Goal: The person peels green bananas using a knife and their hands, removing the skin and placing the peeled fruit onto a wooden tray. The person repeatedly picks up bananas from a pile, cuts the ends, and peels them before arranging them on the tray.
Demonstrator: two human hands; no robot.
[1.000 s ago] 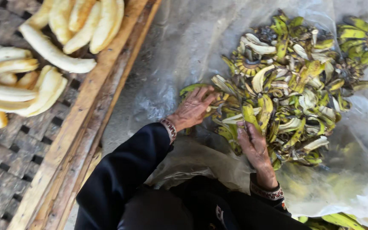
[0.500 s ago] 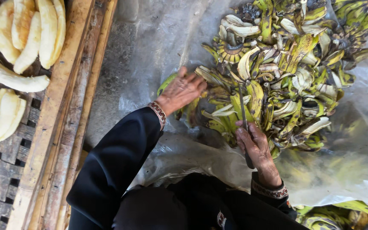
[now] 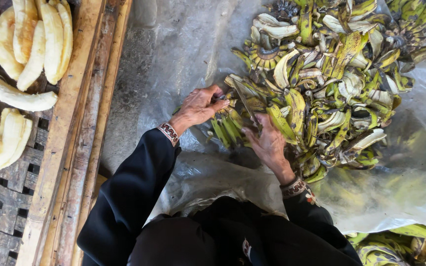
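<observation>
My left hand (image 3: 199, 106) pinches the top end of a small bunch of green bananas (image 3: 225, 127) at the near left edge of a big heap of banana peels (image 3: 336, 79). My right hand (image 3: 268, 144) rests on the bunch just to the right and grips a knife (image 3: 245, 101). Its dark blade points up and away towards the left hand's fingertips. Both arms are in black sleeves with patterned cuffs. The knife's handle is hidden inside my right hand.
The heap lies on a clear plastic sheet (image 3: 173, 64) spread over the ground. To the left stands a wooden frame (image 3: 82, 128) with a woven rack (image 3: 6, 197) holding several peeled pale bananas (image 3: 35, 44). More green bananas (image 3: 405, 244) show at the bottom right.
My left hand, which lay spread on the peels, has closed on the bunch's top end. My right hand has brought the knife up to it. The view has shifted slightly.
</observation>
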